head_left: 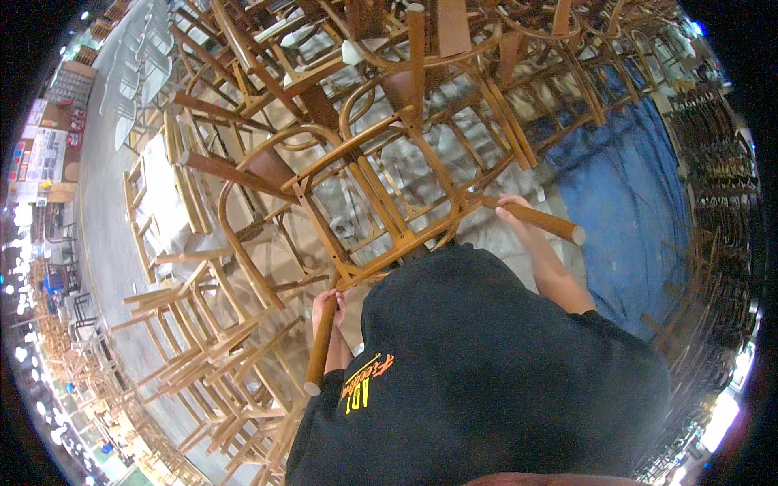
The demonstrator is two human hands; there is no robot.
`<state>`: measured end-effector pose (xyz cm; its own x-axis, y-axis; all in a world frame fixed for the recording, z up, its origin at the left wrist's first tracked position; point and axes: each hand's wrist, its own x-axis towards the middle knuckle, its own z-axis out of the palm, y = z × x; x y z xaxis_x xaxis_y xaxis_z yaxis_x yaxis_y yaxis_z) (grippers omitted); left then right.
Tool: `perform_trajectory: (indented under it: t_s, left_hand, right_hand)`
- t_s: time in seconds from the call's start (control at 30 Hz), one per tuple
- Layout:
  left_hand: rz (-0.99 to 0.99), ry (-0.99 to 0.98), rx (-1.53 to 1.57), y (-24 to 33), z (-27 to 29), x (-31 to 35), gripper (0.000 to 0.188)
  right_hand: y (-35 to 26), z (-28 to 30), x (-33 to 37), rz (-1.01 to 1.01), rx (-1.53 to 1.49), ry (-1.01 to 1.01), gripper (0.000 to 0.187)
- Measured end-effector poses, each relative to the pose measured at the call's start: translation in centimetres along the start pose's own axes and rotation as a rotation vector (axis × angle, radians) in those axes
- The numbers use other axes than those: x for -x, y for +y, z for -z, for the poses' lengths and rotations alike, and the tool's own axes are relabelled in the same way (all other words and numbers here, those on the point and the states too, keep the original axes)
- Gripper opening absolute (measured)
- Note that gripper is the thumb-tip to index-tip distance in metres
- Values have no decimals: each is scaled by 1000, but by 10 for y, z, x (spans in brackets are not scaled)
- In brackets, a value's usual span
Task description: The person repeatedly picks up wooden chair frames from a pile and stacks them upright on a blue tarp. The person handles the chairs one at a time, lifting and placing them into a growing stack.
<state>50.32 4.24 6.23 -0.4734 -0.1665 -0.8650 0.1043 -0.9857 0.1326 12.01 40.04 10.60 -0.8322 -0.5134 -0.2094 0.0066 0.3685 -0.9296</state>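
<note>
In front of my body is a brown wooden chair frame (413, 236), its seat rails forming an open rectangle and its legs sticking out toward me. My left hand (330, 306) is wrapped round the frame's near left leg, close to the corner where it meets the rail. On the other side, my right hand (517, 212) grips the near right leg just below its joint; my fingers curl over the wood. The far two legs point up and away. Behind the frame, the curved backs of other chairs overlap it, so I cannot tell exactly where it touches them.
Many brown chairs (486, 89) crowd the far side with tangled legs. Pale unfinished chair frames (215, 312) are stacked at my left. A blue tarp (620, 206) covers the floor at my right, beside rows of dark chairs (717, 194). A grey aisle (109, 211) runs along the left.
</note>
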Motion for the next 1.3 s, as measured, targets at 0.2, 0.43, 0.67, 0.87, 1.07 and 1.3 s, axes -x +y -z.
perform_trajectory:
  t_s: [0.2,0.43,0.67,0.87,1.07,1.3]
  left_hand:
    - [4,-85,-41,2,-1,3,36]
    - [69,-143,133,5,6,-1,53]
    - [100,-198,107,7,6,-3,54]
    - [24,-62,-112,7,2,0,39]
    - [-103,8,-575,3,-5,7,26]
    - [-64,-166,-191,-8,-31,17,42]
  right_hand:
    - [-2,-1,1,52,-75,53,33]
    - [-7,0,-5,58,-147,8,27]
    - [-1,3,-9,51,-172,-25,25]
    - [-6,-3,3,77,-112,-4,28]
    - [-10,1,-1,100,50,-85,40]
    - [34,-14,-20,-26,30,-54,38]
